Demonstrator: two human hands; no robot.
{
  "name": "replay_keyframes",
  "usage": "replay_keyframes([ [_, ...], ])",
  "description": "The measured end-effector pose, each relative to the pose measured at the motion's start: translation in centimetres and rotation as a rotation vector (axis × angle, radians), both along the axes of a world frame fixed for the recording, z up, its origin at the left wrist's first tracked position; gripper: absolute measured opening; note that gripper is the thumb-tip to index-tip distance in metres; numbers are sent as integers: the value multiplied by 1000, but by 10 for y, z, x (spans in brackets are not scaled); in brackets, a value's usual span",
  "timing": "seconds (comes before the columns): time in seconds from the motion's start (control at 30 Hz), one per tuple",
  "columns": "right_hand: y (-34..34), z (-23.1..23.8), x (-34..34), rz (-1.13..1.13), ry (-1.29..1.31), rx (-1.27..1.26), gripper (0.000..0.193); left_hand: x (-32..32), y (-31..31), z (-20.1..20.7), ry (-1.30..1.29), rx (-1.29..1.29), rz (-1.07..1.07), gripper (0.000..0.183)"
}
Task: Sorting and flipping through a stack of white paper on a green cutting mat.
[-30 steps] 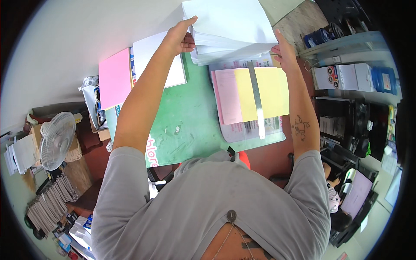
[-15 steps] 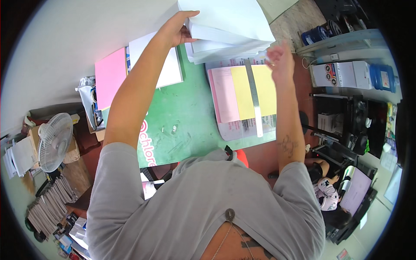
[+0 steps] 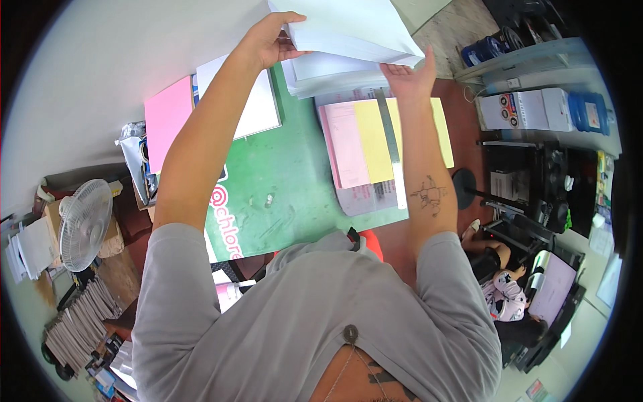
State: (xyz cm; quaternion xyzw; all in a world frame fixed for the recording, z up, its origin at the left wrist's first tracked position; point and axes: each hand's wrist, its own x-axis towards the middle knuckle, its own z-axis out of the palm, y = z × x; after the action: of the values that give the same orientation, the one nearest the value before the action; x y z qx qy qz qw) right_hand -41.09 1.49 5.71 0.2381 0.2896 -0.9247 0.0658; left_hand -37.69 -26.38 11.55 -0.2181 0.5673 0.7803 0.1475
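At the far side of the green table (image 3: 274, 177), I hold a thick sheaf of white paper (image 3: 348, 30) by its two near corners. My left hand (image 3: 273, 40) is closed on the left corner, thumb on top and fingers beneath. My right hand (image 3: 412, 77) grips the right corner with its thumb up along the edge. The sheaf is lifted and bowed over more white paper (image 3: 335, 74). Nearer me lie a pink paper stack (image 3: 345, 147) and a yellow paper stack (image 3: 372, 141), crossed by a metal ruler (image 3: 390, 130) beside my right forearm.
Pink paper (image 3: 169, 124) and another white paper stack (image 3: 258, 107) sit at the table's left. A fan (image 3: 86, 224) stands further left. At right, a person (image 3: 506, 295) sits before a monitor (image 3: 552, 288); shelves hold a box and a blue water jug (image 3: 589, 112).
My right hand has moved in from the right and taken hold of the sheaf's right corner. The sheaf has risen off the paper below. My left hand keeps its grip.
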Motion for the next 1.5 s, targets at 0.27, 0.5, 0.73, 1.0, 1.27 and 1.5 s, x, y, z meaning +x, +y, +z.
replay_keyframes([
  [0.27,16,21,-22,187,-37,283,55,21,-10,-2,102,30,39,48],
  [0.5,21,4,-6,222,38,256,43,35,-20,-23,123,-42,-24,41],
  [0.73,32,-20,-2,324,-2,441,48,46,-22,-62,16,11,4,45],
  [1.0,43,15,-28,417,151,1282,75,33,-23,-50,-55,-123,-6,54],
  [1.27,19,23,-60,761,112,1663,77,32,7,-28,-93,-231,49,63],
  [1.5,9,31,-67,781,124,1776,79,30,12,-20,-22,-40,98,63],
])
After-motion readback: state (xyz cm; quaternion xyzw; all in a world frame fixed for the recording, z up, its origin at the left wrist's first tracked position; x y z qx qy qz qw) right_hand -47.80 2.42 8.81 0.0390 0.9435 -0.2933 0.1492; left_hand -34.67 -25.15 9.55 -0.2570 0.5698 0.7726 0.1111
